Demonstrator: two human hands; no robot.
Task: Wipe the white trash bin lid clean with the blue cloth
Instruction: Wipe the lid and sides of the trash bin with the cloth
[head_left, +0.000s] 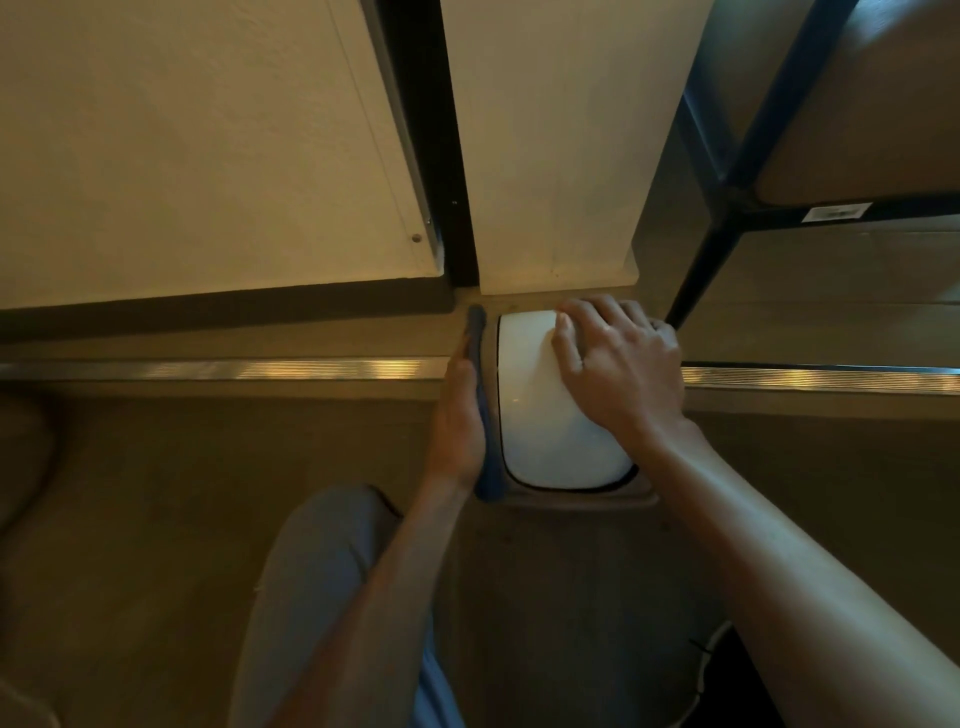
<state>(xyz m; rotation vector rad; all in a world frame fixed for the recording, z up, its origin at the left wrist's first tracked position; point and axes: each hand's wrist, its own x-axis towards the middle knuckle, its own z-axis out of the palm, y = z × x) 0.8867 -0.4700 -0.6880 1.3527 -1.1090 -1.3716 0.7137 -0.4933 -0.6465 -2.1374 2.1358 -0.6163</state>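
Note:
The white trash bin lid (540, 431) lies directly below me, set in a brownish bin rim (576, 500). My left hand (460, 415) presses the blue cloth (488, 480) flat against the bin's left side, fingers straight along the edge. The cloth runs in a narrow strip from the far left corner to the near left corner. My right hand (618, 364) rests on the lid's far right part, fingers spread and slightly bent, holding nothing.
A white wall (561, 156) and a white door panel (208, 156) with a dark gap stand just behind the bin. A metal floor strip (234, 370) runs across. A dark-framed shelf (727, 197) stands at the right. My grey trouser leg (322, 571) is near left.

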